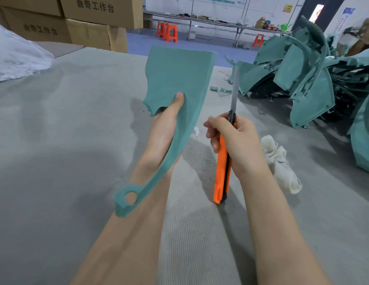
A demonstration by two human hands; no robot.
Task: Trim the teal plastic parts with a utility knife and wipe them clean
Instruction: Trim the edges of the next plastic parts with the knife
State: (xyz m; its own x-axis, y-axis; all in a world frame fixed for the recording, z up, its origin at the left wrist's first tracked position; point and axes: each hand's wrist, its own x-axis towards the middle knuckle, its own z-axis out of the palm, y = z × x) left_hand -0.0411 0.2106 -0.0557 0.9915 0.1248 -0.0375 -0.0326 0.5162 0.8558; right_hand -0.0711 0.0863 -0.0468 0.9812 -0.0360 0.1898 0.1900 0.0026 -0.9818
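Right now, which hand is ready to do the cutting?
Right. The right hand grips the knife, with its blade out and pointing up, close beside the part but not touching it. The left hand holds the part up, so it should probably just steady it.

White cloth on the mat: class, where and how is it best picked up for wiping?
Pinch the bunched upper folds of the white cloth from above: it lies limp and crumpled on the grey mat, so its raised folds are easiest to catch. The right hand is nearest, but it holds the utility knife.
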